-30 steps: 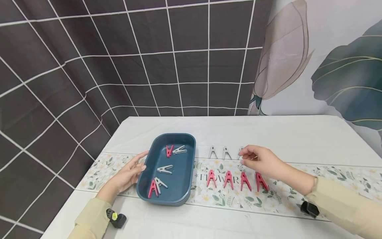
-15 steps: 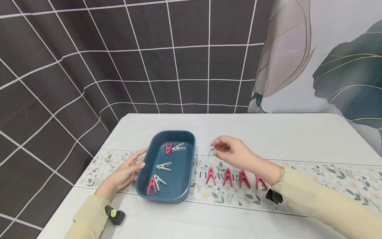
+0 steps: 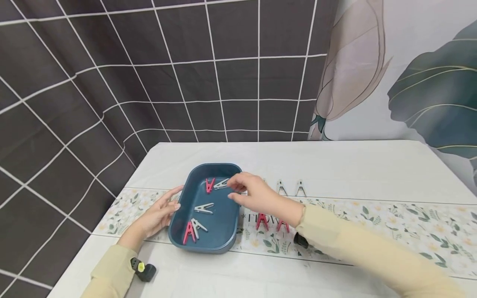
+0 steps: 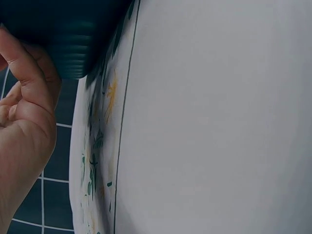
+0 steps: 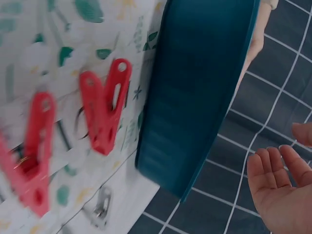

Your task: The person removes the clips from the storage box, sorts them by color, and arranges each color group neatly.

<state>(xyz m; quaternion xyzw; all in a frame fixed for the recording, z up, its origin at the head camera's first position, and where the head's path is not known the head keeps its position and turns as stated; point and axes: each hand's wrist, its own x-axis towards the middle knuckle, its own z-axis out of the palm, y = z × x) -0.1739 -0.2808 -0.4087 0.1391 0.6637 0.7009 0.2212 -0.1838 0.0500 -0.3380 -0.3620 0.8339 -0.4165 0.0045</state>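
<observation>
The two hands are well apart, with the blue bin [image 3: 223, 219] between them. The left hand [image 3: 158, 217] rests against the bin's outer wall, its fingers relaxed and lightly spread. The right hand [image 3: 251, 192] hangs over the rim on its own side, thumb and fingers parted, with a visible gap between them in the right wrist view. Just past its fingertips, inside the bin, lie a white clip [image 3: 220, 184] and, beyond it, a red clip [image 3: 210, 186]. A second white clip [image 3: 203, 208] lies between the hands; nearer the person than both hands, a second red clip [image 3: 189, 232] and a third white clip [image 3: 198, 224] lie close together. Behind the right hand's wrist, two more white clips [image 3: 300, 188] are on the bench [image 3: 354, 165]. On the near side of that wrist, two more red clips [image 3: 262, 222] are on the floral strip [image 3: 372, 236], one partly hidden by the forearm
</observation>
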